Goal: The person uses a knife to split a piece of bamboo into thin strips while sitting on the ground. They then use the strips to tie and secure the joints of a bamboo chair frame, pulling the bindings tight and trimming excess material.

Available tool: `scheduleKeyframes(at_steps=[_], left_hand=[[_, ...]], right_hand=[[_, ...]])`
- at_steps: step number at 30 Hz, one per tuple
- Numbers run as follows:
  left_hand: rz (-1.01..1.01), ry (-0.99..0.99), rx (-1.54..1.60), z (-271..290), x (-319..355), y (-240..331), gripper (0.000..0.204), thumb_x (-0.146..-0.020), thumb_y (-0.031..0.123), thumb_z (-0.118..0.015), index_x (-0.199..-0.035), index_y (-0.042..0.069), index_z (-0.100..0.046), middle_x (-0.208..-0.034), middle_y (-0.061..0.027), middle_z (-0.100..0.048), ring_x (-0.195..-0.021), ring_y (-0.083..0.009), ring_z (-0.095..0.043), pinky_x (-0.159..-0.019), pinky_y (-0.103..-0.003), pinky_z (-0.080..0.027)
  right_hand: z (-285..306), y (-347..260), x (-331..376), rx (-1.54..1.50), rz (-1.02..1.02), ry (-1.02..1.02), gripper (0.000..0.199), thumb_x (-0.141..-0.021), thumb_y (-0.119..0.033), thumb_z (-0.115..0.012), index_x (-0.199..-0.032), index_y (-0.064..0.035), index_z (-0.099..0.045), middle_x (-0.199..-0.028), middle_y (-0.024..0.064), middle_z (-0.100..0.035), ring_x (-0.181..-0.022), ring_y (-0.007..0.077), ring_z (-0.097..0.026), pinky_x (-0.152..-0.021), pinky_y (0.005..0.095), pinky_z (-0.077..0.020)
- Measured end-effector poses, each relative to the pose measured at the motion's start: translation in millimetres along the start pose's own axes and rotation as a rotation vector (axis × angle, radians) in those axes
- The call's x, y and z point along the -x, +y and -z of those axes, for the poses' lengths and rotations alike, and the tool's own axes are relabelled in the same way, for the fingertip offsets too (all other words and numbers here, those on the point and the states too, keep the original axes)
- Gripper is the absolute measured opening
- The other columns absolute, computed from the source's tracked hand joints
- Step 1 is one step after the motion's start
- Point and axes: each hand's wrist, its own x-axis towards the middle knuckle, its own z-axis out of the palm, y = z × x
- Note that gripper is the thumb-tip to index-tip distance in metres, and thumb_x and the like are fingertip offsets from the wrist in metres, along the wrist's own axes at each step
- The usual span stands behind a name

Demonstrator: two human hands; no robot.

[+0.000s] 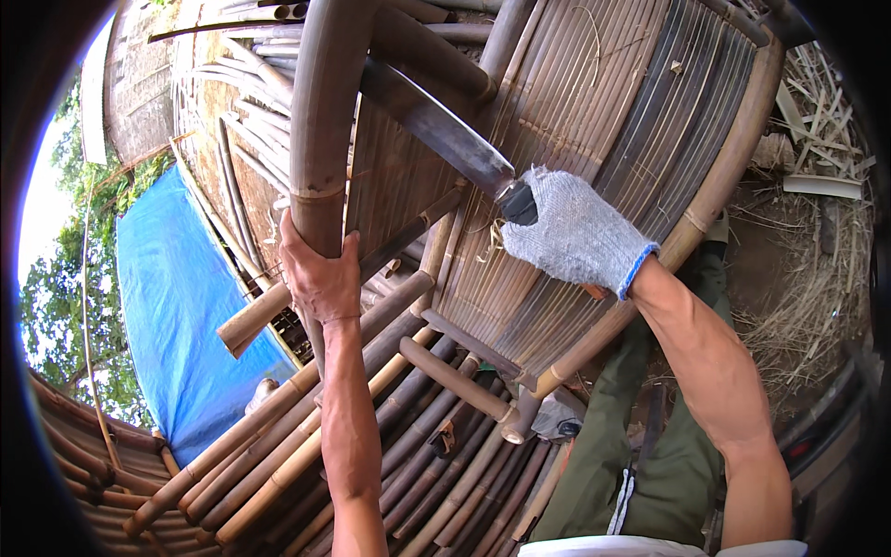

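My bare left hand (320, 271) is wrapped round the lower part of a thick brown bamboo pole (318, 121), which belongs to a bamboo chair frame. In my right hand (577, 227), covered by a grey knitted glove with a blue cuff, is the dark handle of a machete (441, 130). Its broad blade points up and left, the far end beside the thick pole; whether the two touch I cannot tell. Below the gloved hand lies the chair's slatted bamboo seat (566, 111), with thin shavings on it.
Blue tarp (186, 306) hangs at the left, near a stack of pale bamboo poles (255, 139). Darker bamboo poles (445, 483) lie side by side at the bottom. Bamboo scraps (821, 121) litter the ground at the right. My legs in green trousers (603, 436) are close to the seat.
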Motion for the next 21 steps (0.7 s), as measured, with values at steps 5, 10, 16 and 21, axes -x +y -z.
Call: scheduleKeyframes(at_steps=[5, 10, 16, 21], left_hand=[[-0.068, -0.142, 0.099, 10.5, 0.0, -12.0, 0.099, -0.071, 0.016, -0.087, -0.153, 0.010, -0.032, -0.130, -0.0203, -0.058, -0.118, -0.0384, -0.059, -0.100, -0.047, -0.047], [0.318, -0.475, 1.120, 29.8, -24.5, -80.1, 0.060, -0.101, 0.038, -0.053, -0.148, 0.002, -0.044, -0.141, -0.0176, -0.053, -0.133, -0.0279, -0.050, -0.110, -0.042, -0.041], [0.524, -0.087, 0.917, 27.6, 47.6, -124.8, 0.059, -0.108, 0.048, -0.037, -0.133, -0.003, -0.055, -0.123, -0.0154, -0.061, -0.120, -0.0238, -0.056, -0.101, -0.039, -0.047], [0.883, -0.307, 1.133, 69.7, 111.0, -19.1, 0.058, -0.107, 0.051, -0.037, -0.119, 0.000, -0.061, -0.110, -0.0131, -0.065, -0.097, -0.0242, -0.062, -0.091, -0.042, -0.051]], right_hand=[[-38.1, -3.7, 28.0, 0.059, -0.030, 0.160, 0.038, -0.084, -0.028, -0.069, -0.105, 0.0019, -0.059, -0.077, 0.0238, -0.067, -0.080, 0.0404, -0.070, -0.075, 0.0486, -0.0576], [-76.4, -12.7, 126.5, -0.085, -0.039, -0.024, 0.044, -0.088, -0.029, -0.069, -0.117, 0.0022, -0.057, -0.098, 0.0231, -0.067, -0.086, 0.0391, -0.070, -0.077, 0.0470, -0.0575], [-142.2, -13.8, 109.7, -0.344, -0.048, -0.252, 0.048, -0.087, -0.026, -0.070, -0.118, 0.0050, -0.052, -0.099, 0.0298, -0.062, -0.095, 0.0480, -0.064, -0.078, 0.0475, -0.0531], [-157.0, -22.5, 87.0, -0.319, 0.005, -0.215, 0.045, -0.087, -0.024, -0.069, -0.118, 0.0028, -0.051, -0.100, 0.0291, -0.061, -0.091, 0.0495, -0.063, -0.076, 0.0480, -0.0529]])
